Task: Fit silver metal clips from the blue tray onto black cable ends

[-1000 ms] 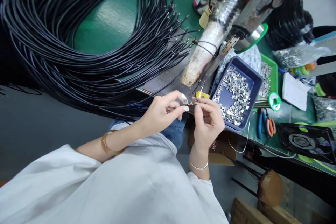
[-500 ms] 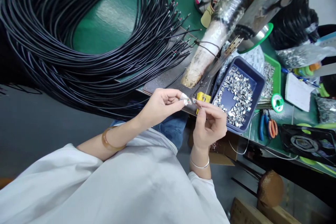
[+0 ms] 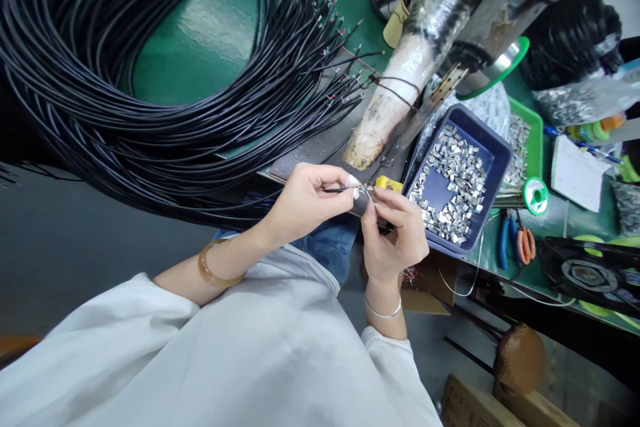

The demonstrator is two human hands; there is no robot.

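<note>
Between thumb and fingers, my left hand (image 3: 313, 197) pinches a black cable (image 3: 336, 191) near its end, with white coverings on two fingertips. Close against it, my right hand (image 3: 395, 233) is closed with thumb and fingers on a thin silvery wire (image 3: 369, 195). The cable's end and the wire meet in the small gap between my hands, where fine detail is too small to make out. Just beyond my right fingers sits a yellow block (image 3: 389, 184). A large bundle of black cables (image 3: 200, 127) with stripped, coloured ends lies to the left.
A blue tray (image 3: 500, 153) of small metal connector shells stands right of my hands, with a green tray (image 3: 536, 137) behind. A wrapped tube (image 3: 390, 93) slants down toward the bench edge. Pliers (image 3: 504, 243), a green spool (image 3: 536, 195) and paper (image 3: 577, 173) lie farther right.
My right hand has shifted slightly left, bringing its fingers closer to my left fingertips and the cable end. The black cable now shows between my left fingers.
</note>
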